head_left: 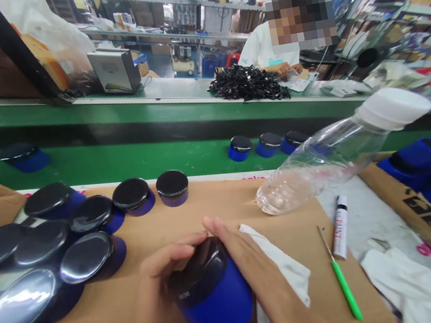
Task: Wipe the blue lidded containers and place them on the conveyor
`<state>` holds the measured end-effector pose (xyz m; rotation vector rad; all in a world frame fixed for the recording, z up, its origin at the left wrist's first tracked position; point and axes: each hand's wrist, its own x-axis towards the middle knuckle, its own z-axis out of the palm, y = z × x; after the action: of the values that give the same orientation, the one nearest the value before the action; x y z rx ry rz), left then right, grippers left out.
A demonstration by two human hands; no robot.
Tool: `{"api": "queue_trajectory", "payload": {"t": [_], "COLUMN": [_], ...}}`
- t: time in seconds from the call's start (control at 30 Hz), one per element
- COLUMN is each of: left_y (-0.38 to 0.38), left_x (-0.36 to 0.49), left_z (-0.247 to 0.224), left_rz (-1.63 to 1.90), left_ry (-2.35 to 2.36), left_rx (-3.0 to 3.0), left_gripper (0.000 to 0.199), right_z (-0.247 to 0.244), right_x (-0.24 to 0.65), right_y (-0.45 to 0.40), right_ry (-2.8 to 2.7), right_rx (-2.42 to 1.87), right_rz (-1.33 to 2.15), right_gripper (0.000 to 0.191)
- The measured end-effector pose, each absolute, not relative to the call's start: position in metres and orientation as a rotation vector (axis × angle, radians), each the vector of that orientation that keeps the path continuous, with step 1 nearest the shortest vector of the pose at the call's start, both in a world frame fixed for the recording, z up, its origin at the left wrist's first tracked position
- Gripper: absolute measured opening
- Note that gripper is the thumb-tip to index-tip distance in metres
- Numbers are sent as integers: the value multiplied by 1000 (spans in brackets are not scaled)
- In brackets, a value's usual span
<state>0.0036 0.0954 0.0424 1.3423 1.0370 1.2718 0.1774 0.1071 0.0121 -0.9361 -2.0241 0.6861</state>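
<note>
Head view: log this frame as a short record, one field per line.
Held: black-lidded blue container
Left hand: against its left side
Right hand: laid along its right side
On the left: several similar containers
On the right: clear bottle, marker, green-handled pick
Beyond: co-worker's hands near a black heap

"paint" on marker [340, 229], "the" on sleeve [252, 49]

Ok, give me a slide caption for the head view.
Left hand and right hand clasp a black-topped blue cylinder, with a bottle, marker and green tool to the right.
</note>
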Motion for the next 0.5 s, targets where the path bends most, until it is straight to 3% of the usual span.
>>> {"api": "queue_trajectory", "payload": {"t": [0.17,0.33,0.43,0.5], "left_y": [103,99,96,96], "left_x": [-7,-4,3,4], "left_z": [36,39,38,38], "left_rz": [1231,1234,1319,1319], "left_ry": [1125,1263,1256,1232], "left_rx": [1584,1587,1585,1599], "left_gripper": [46,47,39,34], "right_z": [13,6,-2,-2], "right_x": [171,152,147,152], "right_y": [103,95,98,100], "right_ry": [-1889,-1405,-1188,-1166], "right_rx": [-1049,-898,-558,-564], "right_rz": [733,1158,1352,1432], "right_gripper": [117,77,66,63]}}
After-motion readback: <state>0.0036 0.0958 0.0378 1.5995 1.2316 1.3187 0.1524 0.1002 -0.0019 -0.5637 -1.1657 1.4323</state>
